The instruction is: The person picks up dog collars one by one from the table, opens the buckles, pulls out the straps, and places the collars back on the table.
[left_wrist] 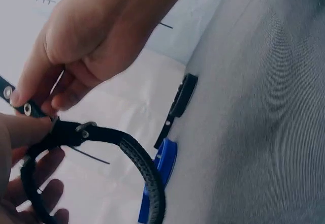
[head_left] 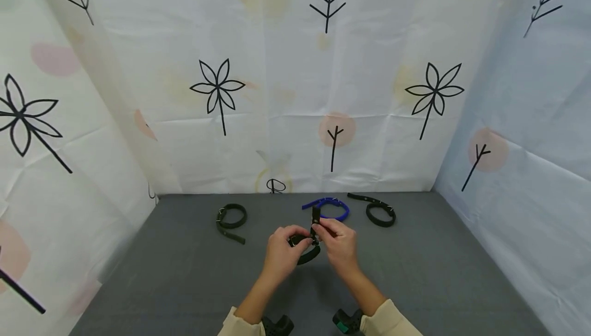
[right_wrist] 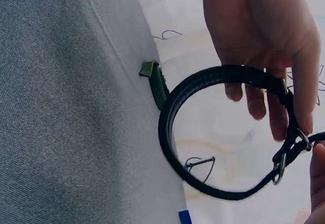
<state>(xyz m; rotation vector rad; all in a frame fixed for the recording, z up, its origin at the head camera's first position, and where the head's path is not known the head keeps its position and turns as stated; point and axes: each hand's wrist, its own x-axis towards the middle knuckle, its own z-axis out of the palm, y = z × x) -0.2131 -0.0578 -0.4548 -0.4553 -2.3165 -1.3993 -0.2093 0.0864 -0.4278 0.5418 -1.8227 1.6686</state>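
A black buckle collar [head_left: 310, 257] is held off the table between both hands, closed into a ring. My left hand [head_left: 281, 253] grips it beside the metal buckle, thumb on the band and fingers inside the ring in the left wrist view. The right hand [head_left: 341, 248] pinches the strap's free end [head_left: 316, 215], which points upward. Metal-rimmed holes [left_wrist: 27, 109] show along that end. In the right wrist view the collar's ring [right_wrist: 166, 127] hangs from the left hand [right_wrist: 264, 26], with the strap running through the buckle toward the right thumb [right_wrist: 318, 178].
On the grey table [head_left: 194, 284] a dark green collar [head_left: 244, 218] lies coiled at the left. A blue collar [head_left: 345, 209] lies behind the right hand, with another black collar [head_left: 381, 224] to its right. Patterned white cloth [head_left: 277, 69] walls in the back and sides.
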